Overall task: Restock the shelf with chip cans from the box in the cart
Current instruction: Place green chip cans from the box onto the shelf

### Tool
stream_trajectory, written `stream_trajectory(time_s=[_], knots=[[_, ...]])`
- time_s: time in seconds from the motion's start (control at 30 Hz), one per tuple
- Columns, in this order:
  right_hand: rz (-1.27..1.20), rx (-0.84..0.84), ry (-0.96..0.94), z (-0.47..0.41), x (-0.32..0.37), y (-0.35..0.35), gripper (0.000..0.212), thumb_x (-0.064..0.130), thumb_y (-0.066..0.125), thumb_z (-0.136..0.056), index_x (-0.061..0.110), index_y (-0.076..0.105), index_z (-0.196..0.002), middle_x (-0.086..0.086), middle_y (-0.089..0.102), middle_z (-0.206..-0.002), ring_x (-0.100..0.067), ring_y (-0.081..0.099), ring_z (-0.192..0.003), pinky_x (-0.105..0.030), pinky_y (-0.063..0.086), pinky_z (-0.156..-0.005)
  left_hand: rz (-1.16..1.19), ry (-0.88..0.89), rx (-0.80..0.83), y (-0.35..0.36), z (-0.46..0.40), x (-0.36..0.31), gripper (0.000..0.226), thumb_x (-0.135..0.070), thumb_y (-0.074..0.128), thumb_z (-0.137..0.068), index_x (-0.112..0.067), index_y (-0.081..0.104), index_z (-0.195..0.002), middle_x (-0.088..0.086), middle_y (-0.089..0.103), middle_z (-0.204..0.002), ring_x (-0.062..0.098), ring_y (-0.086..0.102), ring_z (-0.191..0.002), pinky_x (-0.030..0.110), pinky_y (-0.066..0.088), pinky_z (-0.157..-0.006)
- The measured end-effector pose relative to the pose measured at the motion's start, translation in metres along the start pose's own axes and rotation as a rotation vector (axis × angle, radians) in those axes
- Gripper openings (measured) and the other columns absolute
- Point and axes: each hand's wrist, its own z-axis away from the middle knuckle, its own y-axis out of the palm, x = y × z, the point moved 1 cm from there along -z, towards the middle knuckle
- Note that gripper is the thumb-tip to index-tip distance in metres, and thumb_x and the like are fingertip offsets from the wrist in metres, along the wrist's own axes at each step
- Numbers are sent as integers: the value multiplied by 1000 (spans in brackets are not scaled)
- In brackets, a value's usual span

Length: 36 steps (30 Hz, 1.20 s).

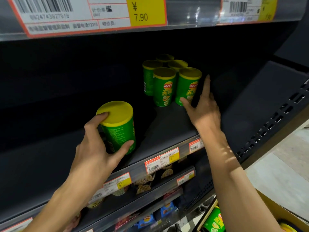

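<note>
My left hand [98,148] grips a green chip can with a yellow lid [119,126] near the front of the dark shelf [167,129], index finger on the lid and thumb on its side. Several matching green cans [164,87] stand grouped deeper on the shelf. My right hand [203,106] reaches to the rightmost front can [188,84], its straight fingers along the can's right side and the thumb touching its lower front. At the bottom right, a cardboard box [270,206] holds more green cans [214,221].
An upper shelf edge with price labels [93,15] hangs close overhead. A perforated shelf divider [270,111] bounds the right side. Lower shelves [147,186] hold other snack packs. Price tags [161,160] line the shelf's front edge.
</note>
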Motion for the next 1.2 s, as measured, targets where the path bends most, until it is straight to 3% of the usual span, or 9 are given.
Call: stream_trajectory(time_s=[0.1,0.2,0.3,0.47,0.63,0.8,0.97,1.2], knots=[[26,-105,-83,29,-12,-9,63,64,44,-93,17,51,-135,-12,63,-116,-37,61,-104,-44,50,-77,-3,13,11,1,-1,0,85,-46,75,-72,-36,19,-135,8,53,-129,27,60,-105,39,54,-80],[-55,-12,-154,48,-24,-7,59,61,33,-96,14,67,-106,-6,64,-103,-30,58,-100,-43,48,-81,3,21,38,0,-3,1,85,-49,73,-73,-35,18,-137,8,53,-130,27,62,-104,44,56,-80],[-106,-51,-297,58,-36,1,61,49,27,-103,7,69,-88,-5,66,-95,-29,57,-89,-43,44,-81,21,-8,67,-1,-4,1,85,-53,69,-74,-38,14,-137,-1,49,-125,24,62,-102,45,57,-81],[-56,-270,-389,67,-46,17,61,38,22,-107,6,70,-86,-6,68,-96,-28,58,-84,-42,40,-78,18,27,204,0,-11,-6,81,-43,67,-82,-46,7,-136,-5,47,-124,13,62,-101,39,54,-87],[-79,-359,-418,67,-49,25,60,35,24,-106,7,70,-82,-6,69,-92,-28,58,-80,-40,38,-75,53,96,307,24,-40,-25,71,-28,69,-88,-49,16,-130,-5,43,-135,13,59,-110,40,50,-97],[-56,-379,-426,67,-51,27,53,31,29,-105,6,66,-76,-8,67,-89,-30,55,-77,-39,36,-73,65,242,289,68,-71,-49,63,-19,71,-89,-40,24,-126,3,43,-137,16,61,-98,47,53,-88],[-56,-397,-418,68,-50,28,54,31,29,-105,5,66,-76,-8,67,-87,-30,55,-76,-39,37,-73,35,287,250,96,-93,-59,63,-16,71,-88,-20,32,-137,8,50,-131,9,53,-92,43,48,-94],[-48,-389,-404,69,-48,27,47,26,34,-102,5,66,-75,-8,66,-86,-30,56,-76,-40,38,-74,-5,280,146,108,-106,-66,65,-17,78,-82,-20,40,-136,10,60,-123,27,65,-100,43,54,-84]])
